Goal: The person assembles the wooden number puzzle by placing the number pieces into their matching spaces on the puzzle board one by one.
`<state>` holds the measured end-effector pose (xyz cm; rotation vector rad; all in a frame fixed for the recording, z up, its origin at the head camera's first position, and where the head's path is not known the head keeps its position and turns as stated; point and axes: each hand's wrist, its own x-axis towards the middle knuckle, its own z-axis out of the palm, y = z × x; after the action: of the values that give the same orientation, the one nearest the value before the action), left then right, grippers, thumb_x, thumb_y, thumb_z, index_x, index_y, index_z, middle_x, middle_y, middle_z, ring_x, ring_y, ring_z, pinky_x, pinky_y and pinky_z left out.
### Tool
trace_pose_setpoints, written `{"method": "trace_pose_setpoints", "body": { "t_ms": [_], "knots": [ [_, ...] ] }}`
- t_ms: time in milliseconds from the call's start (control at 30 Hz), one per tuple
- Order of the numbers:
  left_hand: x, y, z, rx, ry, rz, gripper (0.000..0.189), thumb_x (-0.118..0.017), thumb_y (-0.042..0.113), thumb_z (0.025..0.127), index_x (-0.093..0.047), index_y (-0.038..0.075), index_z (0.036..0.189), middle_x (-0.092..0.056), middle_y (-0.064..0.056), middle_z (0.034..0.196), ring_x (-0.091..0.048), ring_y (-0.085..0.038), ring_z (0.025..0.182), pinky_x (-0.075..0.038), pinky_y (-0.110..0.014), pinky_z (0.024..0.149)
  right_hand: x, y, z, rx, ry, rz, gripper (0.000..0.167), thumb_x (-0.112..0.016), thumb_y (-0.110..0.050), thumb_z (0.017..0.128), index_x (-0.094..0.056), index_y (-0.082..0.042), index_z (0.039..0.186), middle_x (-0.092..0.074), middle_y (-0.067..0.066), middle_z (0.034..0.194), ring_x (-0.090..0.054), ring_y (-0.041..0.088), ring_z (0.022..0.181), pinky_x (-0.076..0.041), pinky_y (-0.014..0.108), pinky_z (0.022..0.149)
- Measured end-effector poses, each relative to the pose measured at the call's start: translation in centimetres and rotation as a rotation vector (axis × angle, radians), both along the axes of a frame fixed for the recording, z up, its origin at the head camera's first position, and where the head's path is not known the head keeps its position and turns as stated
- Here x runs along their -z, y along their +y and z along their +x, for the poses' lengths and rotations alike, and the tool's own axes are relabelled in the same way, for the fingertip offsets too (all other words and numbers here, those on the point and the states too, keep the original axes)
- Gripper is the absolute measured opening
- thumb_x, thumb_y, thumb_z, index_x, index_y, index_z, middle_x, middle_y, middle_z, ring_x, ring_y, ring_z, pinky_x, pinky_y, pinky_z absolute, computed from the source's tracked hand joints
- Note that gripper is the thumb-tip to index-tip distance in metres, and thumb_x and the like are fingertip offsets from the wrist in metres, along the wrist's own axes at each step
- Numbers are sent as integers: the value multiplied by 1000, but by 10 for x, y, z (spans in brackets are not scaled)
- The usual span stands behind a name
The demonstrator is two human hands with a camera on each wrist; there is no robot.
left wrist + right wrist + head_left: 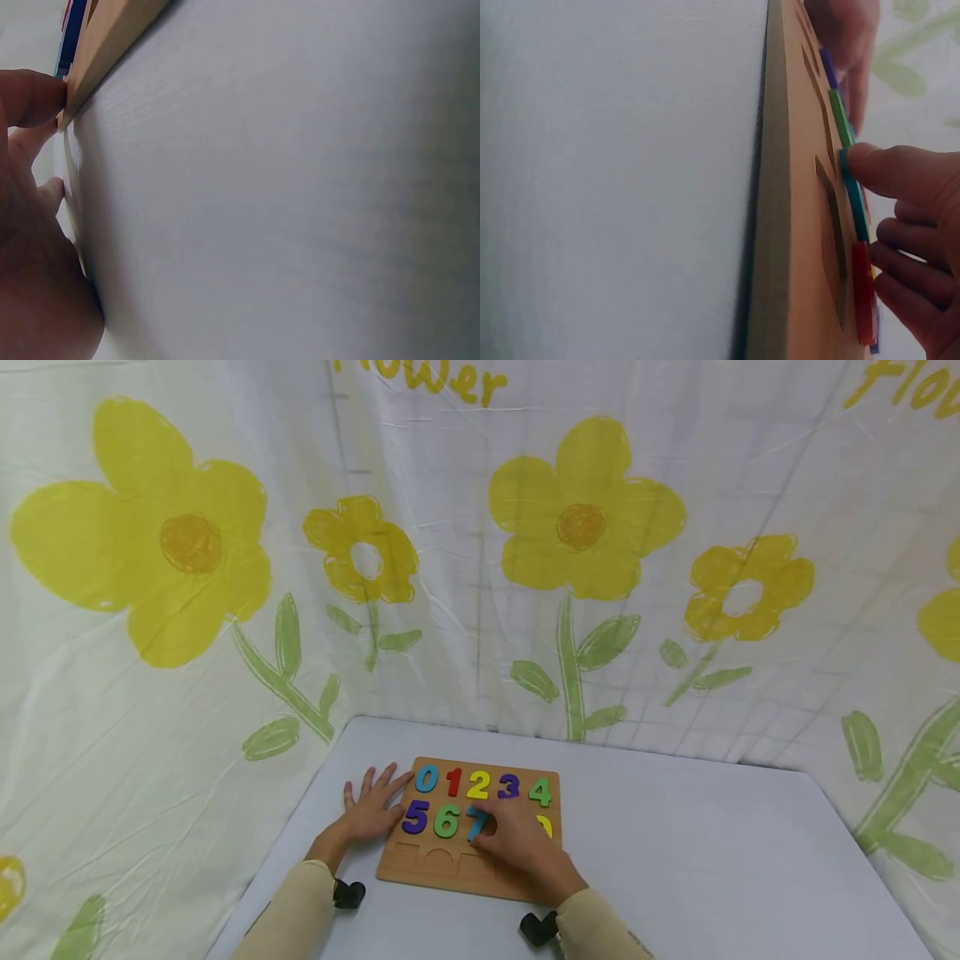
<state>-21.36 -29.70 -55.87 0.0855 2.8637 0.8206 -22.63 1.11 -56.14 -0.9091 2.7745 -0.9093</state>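
Observation:
A wooden number puzzle board (405,872) lies on the white table with coloured digits in two rows. My right hand (521,839) pinches the blue number 7 (475,828) in the lower row, thumb on its near end. In the right wrist view the thumb presses the 7's side (855,196), and a red piece (863,292) sits beside it under the other fingers. My left hand (371,814) rests at the board's left edge, fingers spread, thumb against the side (112,45) in the left wrist view. My right hand hides part of the lower row.
Along the board's near side run shallow cut-out shapes (438,858). The upper row holds a blue 0 (426,778), red 1 (453,782), yellow 2 (477,785), purple 3 (508,787) and green 4 (540,792). A flower-printed curtain (450,693) hangs behind the table (697,852).

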Motion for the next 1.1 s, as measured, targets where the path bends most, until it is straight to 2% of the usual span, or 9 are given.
{"method": "trace_pose_setpoints", "body": {
  "t_ms": [100,267,333,400,467,533,600,700,1100],
  "knots": [
    [-1,1,-1,3,2,-2,64,-59,21,107,-43,16,169,-18,-23,182,3,-59,166,14,-85,122,-4,5,1,5,-11,-38,48,-90,-31,91,-78,-15,135,-78,-6,111,-60,6,88,-55,23,78],
    [-2,2,-3,10,8,-2,64,-59,21,108,-42,16,170,-18,-23,182,3,-59,166,14,-84,122,-16,22,2,32,14,-82,53,-83,-30,98,-71,-13,147,-78,1,135,-72,17,109,-62,32,90],
    [-3,2,-3,13,8,2,64,-58,21,108,-42,16,169,-17,-23,182,3,-59,166,14,-85,122,-21,32,1,47,34,-106,53,-83,-29,99,-71,-10,146,-79,6,136,-74,19,101,-63,30,82],
    [-4,2,-3,15,3,8,64,-58,21,108,-42,15,170,-17,-23,182,3,-59,166,15,-84,122,-25,45,-1,68,52,-108,51,-83,-31,99,-72,-9,144,-83,10,115,-70,19,84,-56,26,68],
    [-4,3,-3,16,-1,15,64,-58,20,107,-42,15,169,-17,-24,182,4,-59,166,16,-84,122,-30,60,-3,104,67,-121,48,-83,-30,99,-75,-8,140,-84,11,107,-64,17,75,-50,26,61],
    [-4,3,-3,16,-6,18,65,-58,20,107,-42,15,169,-17,-24,182,5,-60,166,16,-84,122,-35,76,-3,144,81,-129,46,-84,-30,98,-76,-9,139,-84,10,107,-70,19,81,-58,30,68],
    [-3,3,-4,17,-16,13,65,-57,21,108,-41,16,170,-15,-24,183,6,-59,166,16,-84,122,-38,93,-3,179,103,-129,45,-84,-29,98,-76,-10,139,-83,10,121,-79,25,100,-66,39,86],
    [0,3,-4,12,-19,6,65,-57,22,107,-41,16,170,-15,-24,183,5,-59,166,17,-84,121,-40,118,-3,211,146,-123,45,-84,-26,98,-76,-10,140,-79,9,135,-75,33,127,-61,54,105],
    [19,-8,-1,19,68,79,67,-54,26,105,-39,16,170,-17,-29,180,5,-62,164,21,-83,120,-44,199,0,267,251,-56,45,-83,-25,98,-76,-6,139,-79,15,132,-77,38,122,-62,59,99]
  ]
}}
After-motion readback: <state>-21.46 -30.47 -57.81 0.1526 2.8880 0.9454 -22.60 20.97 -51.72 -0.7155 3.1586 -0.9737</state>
